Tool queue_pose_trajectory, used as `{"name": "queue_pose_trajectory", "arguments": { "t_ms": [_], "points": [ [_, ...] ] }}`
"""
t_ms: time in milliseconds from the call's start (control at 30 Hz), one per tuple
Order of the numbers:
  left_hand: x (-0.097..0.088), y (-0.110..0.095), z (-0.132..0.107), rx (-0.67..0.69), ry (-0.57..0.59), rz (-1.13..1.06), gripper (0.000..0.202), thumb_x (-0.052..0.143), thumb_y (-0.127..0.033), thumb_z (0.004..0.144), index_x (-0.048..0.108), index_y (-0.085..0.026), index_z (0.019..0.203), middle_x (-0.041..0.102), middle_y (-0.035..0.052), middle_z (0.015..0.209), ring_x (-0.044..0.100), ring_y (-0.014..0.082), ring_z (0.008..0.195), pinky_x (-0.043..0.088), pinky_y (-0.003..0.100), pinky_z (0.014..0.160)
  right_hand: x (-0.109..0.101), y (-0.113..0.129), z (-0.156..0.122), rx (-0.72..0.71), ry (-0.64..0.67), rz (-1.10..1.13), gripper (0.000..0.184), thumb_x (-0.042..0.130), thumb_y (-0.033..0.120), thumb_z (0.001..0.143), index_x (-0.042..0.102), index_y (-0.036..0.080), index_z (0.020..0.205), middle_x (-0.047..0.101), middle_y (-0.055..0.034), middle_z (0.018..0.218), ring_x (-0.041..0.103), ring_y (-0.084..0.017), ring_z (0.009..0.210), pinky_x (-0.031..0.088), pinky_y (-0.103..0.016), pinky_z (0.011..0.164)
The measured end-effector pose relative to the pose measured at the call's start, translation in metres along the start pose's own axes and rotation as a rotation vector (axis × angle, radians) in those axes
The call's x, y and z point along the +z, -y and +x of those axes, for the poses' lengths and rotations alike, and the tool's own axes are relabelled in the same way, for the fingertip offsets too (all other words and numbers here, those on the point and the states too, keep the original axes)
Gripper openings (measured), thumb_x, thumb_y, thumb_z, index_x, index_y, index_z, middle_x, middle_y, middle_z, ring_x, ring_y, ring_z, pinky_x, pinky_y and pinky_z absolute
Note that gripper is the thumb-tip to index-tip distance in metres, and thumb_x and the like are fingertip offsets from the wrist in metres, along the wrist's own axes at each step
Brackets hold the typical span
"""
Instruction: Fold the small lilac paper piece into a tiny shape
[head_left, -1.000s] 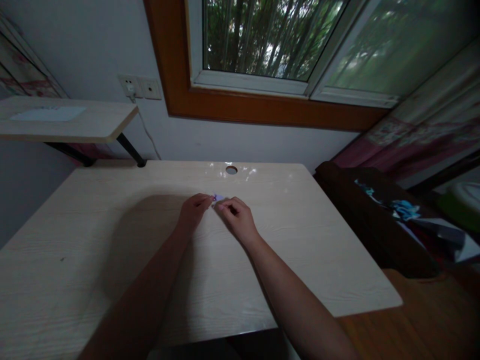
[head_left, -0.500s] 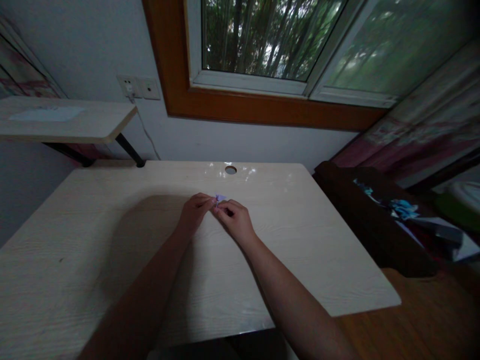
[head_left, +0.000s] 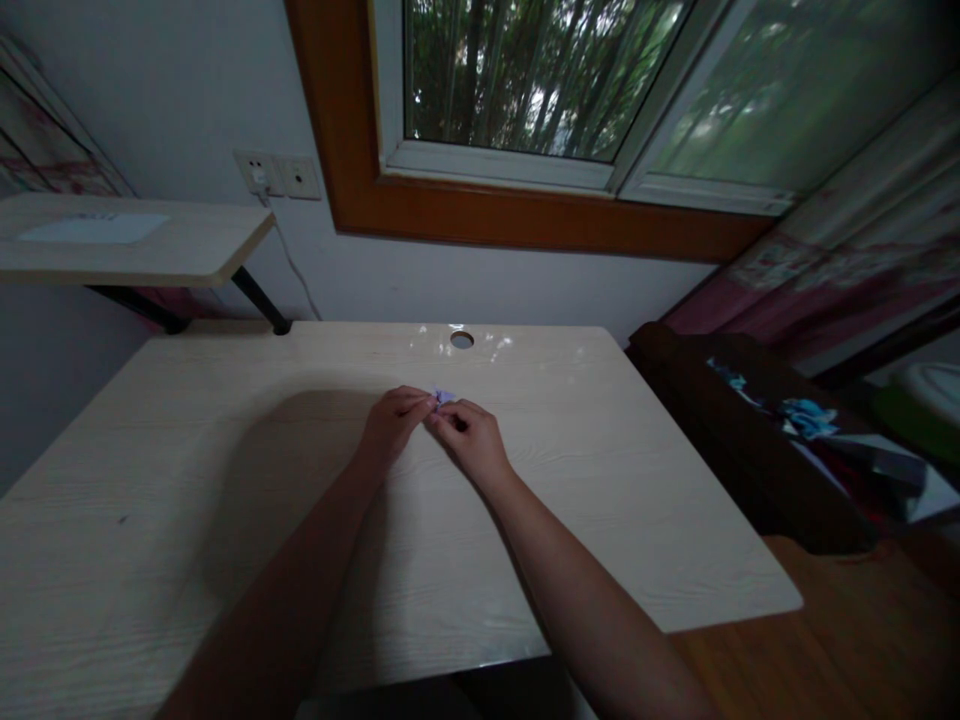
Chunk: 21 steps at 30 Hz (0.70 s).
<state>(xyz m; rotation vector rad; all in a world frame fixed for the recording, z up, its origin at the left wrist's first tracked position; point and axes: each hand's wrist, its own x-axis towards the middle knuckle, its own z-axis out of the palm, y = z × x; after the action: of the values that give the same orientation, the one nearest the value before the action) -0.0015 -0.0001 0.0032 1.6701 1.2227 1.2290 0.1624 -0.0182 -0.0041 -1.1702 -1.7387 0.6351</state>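
Observation:
Both my hands meet over the middle of a pale wooden desk [head_left: 225,470]. My left hand [head_left: 391,423] and my right hand [head_left: 473,440] pinch a small pale purple piece of folded paper [head_left: 442,397] between their fingertips. Only a corner of the paper shows above my fingers; the rest is hidden. Both hands rest low on the desk top, fingers curled together.
A round cable hole [head_left: 462,340] sits near the desk's far edge. A raised shelf [head_left: 135,245] stands at the back left, below wall sockets [head_left: 277,175]. A dark wooden piece of furniture [head_left: 750,440] with cloth and clutter stands right of the desk. A window [head_left: 540,80] is ahead.
My right hand has drawn slightly left and closer to my left hand, covering more of the purple paper. The arms have barely shifted.

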Motion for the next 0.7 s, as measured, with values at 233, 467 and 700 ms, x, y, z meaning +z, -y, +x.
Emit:
{"name": "queue_pose_trajectory", "arguments": {
  "t_ms": [233,467,700],
  "points": [
    [0.0005,0.0019,-0.0003,0.057,0.010,0.042,0.021,0.060,-0.035,0.086,0.076,-0.024,0.080,0.072,0.0042,0.093,0.065,0.0195,0.095,0.050,0.033,0.093,0.0000,-0.0024,0.0007,0.035,-0.032,0.010,0.018,0.063,0.035,0.088,0.072,0.021,0.082,0.064,-0.0014,0.072,0.057,-0.017,0.065,0.045,-0.027,0.063],
    [-0.0001,0.0034,0.0004,0.077,0.007,0.111,0.020,0.059,-0.034,0.087,0.076,-0.023,0.081,0.071,0.0047,0.091,0.066,0.0194,0.092,0.050,0.033,0.091,-0.0010,-0.0006,0.0013,0.002,-0.038,-0.049,0.019,0.058,0.032,0.091,0.071,0.021,0.083,0.064,-0.0025,0.074,0.058,-0.017,0.068,0.044,-0.028,0.066],
    [0.0021,0.0037,-0.0021,-0.013,-0.076,-0.010,0.025,0.061,-0.033,0.085,0.070,-0.021,0.105,0.069,0.0070,0.105,0.065,0.0184,0.096,0.054,0.029,0.081,-0.0013,-0.0001,0.0021,-0.004,0.002,-0.053,0.018,0.057,0.027,0.092,0.071,0.022,0.083,0.066,-0.0029,0.077,0.061,-0.018,0.074,0.045,-0.028,0.071]
  ]
}}
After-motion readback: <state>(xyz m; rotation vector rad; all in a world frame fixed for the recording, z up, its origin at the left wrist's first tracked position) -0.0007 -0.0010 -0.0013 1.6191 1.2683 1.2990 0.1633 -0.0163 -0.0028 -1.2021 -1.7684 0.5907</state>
